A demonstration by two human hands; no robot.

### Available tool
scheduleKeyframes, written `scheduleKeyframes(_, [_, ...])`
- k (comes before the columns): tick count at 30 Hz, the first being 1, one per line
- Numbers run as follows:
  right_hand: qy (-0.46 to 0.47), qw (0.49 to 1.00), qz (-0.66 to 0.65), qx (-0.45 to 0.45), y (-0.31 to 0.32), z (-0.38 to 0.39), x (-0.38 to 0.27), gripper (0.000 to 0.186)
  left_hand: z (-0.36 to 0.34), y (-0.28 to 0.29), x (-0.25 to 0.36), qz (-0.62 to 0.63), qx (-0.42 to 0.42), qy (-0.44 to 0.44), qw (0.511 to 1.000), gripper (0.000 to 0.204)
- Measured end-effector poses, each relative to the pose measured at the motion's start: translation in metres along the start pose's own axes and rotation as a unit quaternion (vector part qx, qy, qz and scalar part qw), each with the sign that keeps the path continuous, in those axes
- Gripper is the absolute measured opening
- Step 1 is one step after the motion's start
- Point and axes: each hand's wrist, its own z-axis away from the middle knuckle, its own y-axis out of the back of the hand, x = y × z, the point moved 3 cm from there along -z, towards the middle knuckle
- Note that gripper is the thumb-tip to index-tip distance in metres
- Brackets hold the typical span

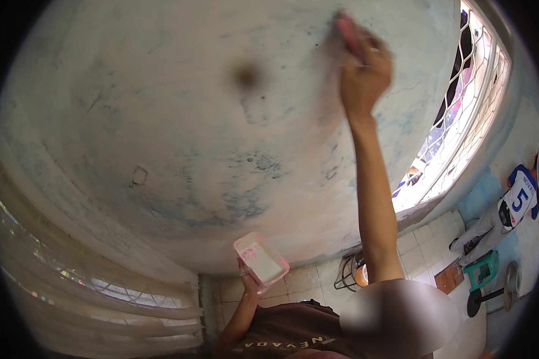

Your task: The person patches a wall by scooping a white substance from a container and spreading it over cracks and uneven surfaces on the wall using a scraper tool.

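My right hand [365, 72] is raised high against the stained off-white wall [179, 119], closed on a blurred pink hand tool [347, 33] whose far end touches or nearly touches the surface. Blue-grey blotches and small cracks mark the plaster around it. Low in the view, my left hand [248, 281] holds a pink-rimmed plastic tray [261, 260] with white paste or paint inside.
A barred window [449, 125] is at right, sheer curtains [102, 305] at left. A person [515, 197] in a white shirt stands at right near a green stool [479, 269] and a pedestal fan [509, 281]. An orange container [361, 275] sits on the tiled floor [299, 281].
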Motion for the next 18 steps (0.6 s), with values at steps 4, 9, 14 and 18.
scheduleKeyframes(4, [0.085, 0.985, -0.080, -0.128, -0.033, 0.068, -0.067, 0.042, -0.016, 0.010, -0.021, -0.041, 0.029, -0.024, 0.998, 0.076])
scheduleKeyframes(9, [0.124, 0.844, -0.267, -0.449, 0.040, 0.174, -0.106, 0.035, -0.017, -0.008, -0.047, -0.021, 0.032, -0.024, 0.999, 0.073])
scheduleKeyframes(14, [-0.340, 0.767, -0.340, -0.425, 0.121, 0.230, -0.042, 0.020, -0.018, -0.020, -0.057, -0.005, -0.070, -0.051, 0.996, 0.073])
scheduleKeyframes(18, [-0.470, 0.707, -0.257, -0.462, 0.188, 0.267, -0.022, 0.018, -0.029, 0.003, -0.064, -0.080, 0.024, -0.133, 0.988, 0.083])
